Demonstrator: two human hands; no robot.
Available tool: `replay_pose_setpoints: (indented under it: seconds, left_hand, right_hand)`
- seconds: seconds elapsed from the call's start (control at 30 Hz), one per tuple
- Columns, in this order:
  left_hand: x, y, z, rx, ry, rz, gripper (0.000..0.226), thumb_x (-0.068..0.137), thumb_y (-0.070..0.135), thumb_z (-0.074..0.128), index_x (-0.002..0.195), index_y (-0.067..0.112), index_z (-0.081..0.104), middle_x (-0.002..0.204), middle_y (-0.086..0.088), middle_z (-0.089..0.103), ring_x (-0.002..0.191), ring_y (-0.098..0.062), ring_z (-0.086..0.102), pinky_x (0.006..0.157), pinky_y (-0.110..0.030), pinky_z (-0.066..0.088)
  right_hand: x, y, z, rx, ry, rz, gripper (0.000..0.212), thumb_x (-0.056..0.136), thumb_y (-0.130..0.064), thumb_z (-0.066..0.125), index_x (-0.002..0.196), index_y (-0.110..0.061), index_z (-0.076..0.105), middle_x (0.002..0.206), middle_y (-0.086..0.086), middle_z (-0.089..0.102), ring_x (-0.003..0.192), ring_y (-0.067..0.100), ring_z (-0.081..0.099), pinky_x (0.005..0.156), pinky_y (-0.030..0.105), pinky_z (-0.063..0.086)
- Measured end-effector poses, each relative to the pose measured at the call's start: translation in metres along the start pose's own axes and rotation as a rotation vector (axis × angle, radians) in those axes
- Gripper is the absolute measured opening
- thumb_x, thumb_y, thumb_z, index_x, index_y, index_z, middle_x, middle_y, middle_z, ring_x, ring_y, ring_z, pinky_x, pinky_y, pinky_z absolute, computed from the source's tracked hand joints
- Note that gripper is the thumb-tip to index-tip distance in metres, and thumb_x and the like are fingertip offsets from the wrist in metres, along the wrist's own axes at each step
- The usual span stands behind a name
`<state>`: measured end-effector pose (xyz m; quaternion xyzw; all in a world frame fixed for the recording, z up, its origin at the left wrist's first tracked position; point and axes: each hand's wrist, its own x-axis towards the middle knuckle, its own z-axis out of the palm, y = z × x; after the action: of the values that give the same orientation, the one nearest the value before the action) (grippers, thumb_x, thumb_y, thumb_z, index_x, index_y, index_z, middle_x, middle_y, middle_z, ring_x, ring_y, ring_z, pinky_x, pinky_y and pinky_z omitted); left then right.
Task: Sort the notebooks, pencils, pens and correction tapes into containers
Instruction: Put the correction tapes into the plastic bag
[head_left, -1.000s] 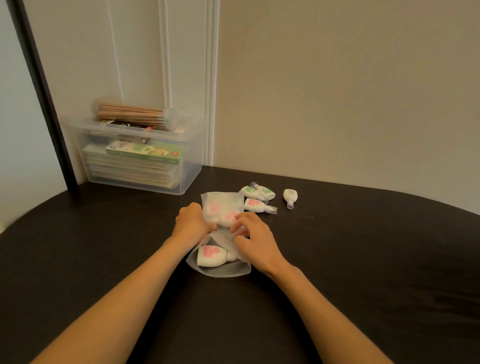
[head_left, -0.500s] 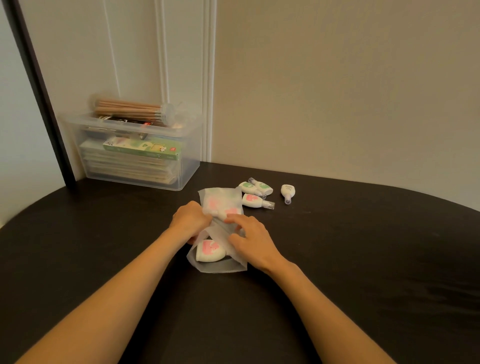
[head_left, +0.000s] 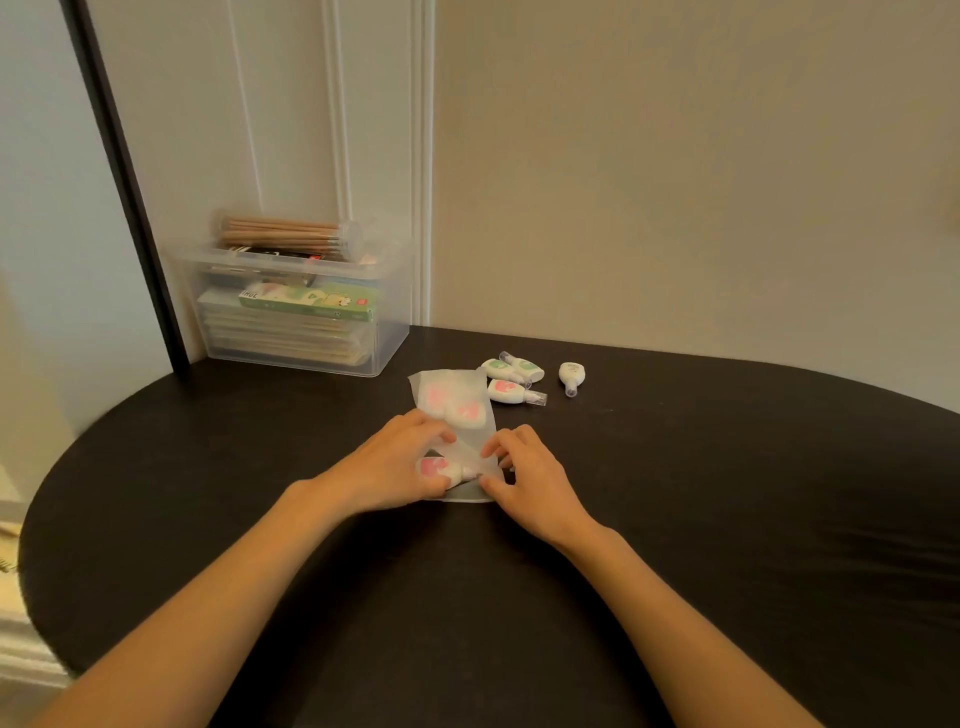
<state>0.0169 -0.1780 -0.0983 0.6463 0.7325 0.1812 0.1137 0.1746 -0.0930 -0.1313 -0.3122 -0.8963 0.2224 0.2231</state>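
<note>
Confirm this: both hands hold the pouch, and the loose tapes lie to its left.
Wrong side. The loose tapes lie to the right of the pouch, not the left; the head view shows it. The left hand and right hand do both hold the pouch.

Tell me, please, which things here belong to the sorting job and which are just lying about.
Job in hand:
- frosted pouch with pink correction tapes inside, gripped by the left hand and right hand
- four loose correction tapes
- clear bin holding notebooks, pencil tube, green box

Just there:
- black table
- dark post
- wall
</note>
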Motion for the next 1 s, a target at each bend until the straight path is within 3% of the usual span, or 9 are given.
replay_pose_setpoints:
  seconds: [0.27, 0.4, 0.47, 0.6, 0.67, 0.73, 0.8, 0.87, 1.0]
  left_hand:
    - [-0.004, 0.015, 0.005, 0.286, 0.178, -0.119, 0.044, 0.086, 0.038, 0.061, 0.124, 0.018, 0.049, 0.123, -0.001, 0.047, 0.108, -0.021, 0.051, 0.085, -0.031, 0.043]
    - [0.001, 0.017, 0.012, 0.118, 0.172, -0.275, 0.035, 0.083, 0.025, 0.067, 0.109, 0.012, 0.047, 0.113, -0.008, 0.049, 0.103, -0.026, 0.052, 0.081, -0.032, 0.044]
    - [0.004, 0.015, 0.013, -0.010, 0.180, -0.314, 0.021, 0.082, 0.021, 0.066, 0.087, 0.014, 0.048, 0.106, -0.009, 0.053, 0.095, -0.025, 0.054, 0.073, -0.029, 0.043]
    - [0.005, 0.018, 0.012, -0.081, 0.228, -0.277, 0.030, 0.084, 0.008, 0.054, 0.062, 0.019, 0.038, 0.079, -0.004, 0.049, 0.080, -0.021, 0.049, 0.062, -0.027, 0.037]
    - [0.004, 0.020, 0.011, -0.076, 0.289, -0.291, 0.026, 0.084, 0.011, 0.053, 0.063, 0.015, 0.039, 0.073, -0.003, 0.046, 0.077, -0.023, 0.049, 0.059, -0.030, 0.037]
    - [0.003, 0.020, 0.011, -0.023, 0.275, -0.366, 0.026, 0.081, 0.033, 0.062, 0.082, 0.014, 0.044, 0.085, -0.003, 0.048, 0.085, -0.024, 0.052, 0.065, -0.032, 0.040]
    - [0.003, 0.020, 0.012, 0.010, 0.175, -0.476, 0.061, 0.072, 0.050, 0.070, 0.110, 0.014, 0.040, 0.109, -0.006, 0.048, 0.103, -0.027, 0.053, 0.077, -0.035, 0.044]
    - [0.005, 0.021, 0.015, 0.001, 0.120, -0.501, 0.074, 0.069, 0.052, 0.073, 0.119, 0.014, 0.034, 0.119, -0.009, 0.047, 0.111, -0.031, 0.051, 0.083, -0.037, 0.046]
    - [0.010, 0.022, 0.022, -0.167, 0.174, -0.462, 0.039, 0.081, 0.035, 0.066, 0.103, 0.015, 0.042, 0.110, -0.010, 0.049, 0.099, -0.027, 0.051, 0.073, -0.032, 0.042]
  right_hand:
    - [-0.006, -0.002, 0.004, -0.023, 0.058, -0.071, 0.011, 0.091, -0.004, 0.050, 0.093, -0.012, 0.056, 0.110, -0.001, 0.046, 0.095, 0.014, 0.049, 0.082, 0.024, 0.045]
    - [-0.006, -0.004, 0.002, -0.078, 0.058, -0.095, 0.010, 0.089, -0.003, 0.051, 0.092, -0.011, 0.057, 0.114, -0.002, 0.045, 0.101, 0.011, 0.040, 0.082, 0.016, 0.035]
    - [-0.008, -0.007, 0.002, -0.077, 0.037, -0.092, 0.011, 0.090, -0.002, 0.050, 0.092, -0.011, 0.055, 0.114, 0.000, 0.045, 0.102, 0.014, 0.043, 0.084, 0.021, 0.040]
    - [-0.007, -0.009, 0.003, -0.017, 0.114, -0.012, 0.013, 0.089, -0.002, 0.047, 0.089, -0.014, 0.045, 0.105, 0.002, 0.042, 0.091, 0.017, 0.046, 0.078, 0.029, 0.044]
    - [-0.005, -0.010, 0.003, 0.065, 0.197, 0.096, 0.012, 0.089, -0.011, 0.052, 0.093, -0.015, 0.042, 0.099, 0.000, 0.042, 0.084, 0.019, 0.048, 0.072, 0.031, 0.045]
    - [-0.003, -0.012, 0.001, 0.084, 0.169, 0.216, 0.019, 0.088, -0.023, 0.055, 0.097, -0.019, 0.039, 0.093, -0.001, 0.045, 0.079, 0.018, 0.052, 0.065, 0.029, 0.044]
    - [-0.003, -0.012, 0.002, 0.020, 0.085, 0.236, 0.016, 0.089, -0.023, 0.053, 0.097, -0.021, 0.038, 0.083, -0.003, 0.049, 0.080, 0.019, 0.055, 0.068, 0.032, 0.044]
    - [-0.003, -0.012, 0.003, 0.081, 0.024, 0.207, 0.011, 0.091, -0.015, 0.050, 0.095, -0.022, 0.043, 0.081, -0.002, 0.053, 0.080, 0.019, 0.056, 0.073, 0.035, 0.047]
    - [-0.005, -0.011, 0.000, 0.282, 0.030, 0.172, 0.011, 0.090, -0.009, 0.051, 0.091, -0.019, 0.054, 0.080, -0.002, 0.056, 0.071, 0.008, 0.051, 0.070, 0.028, 0.048]
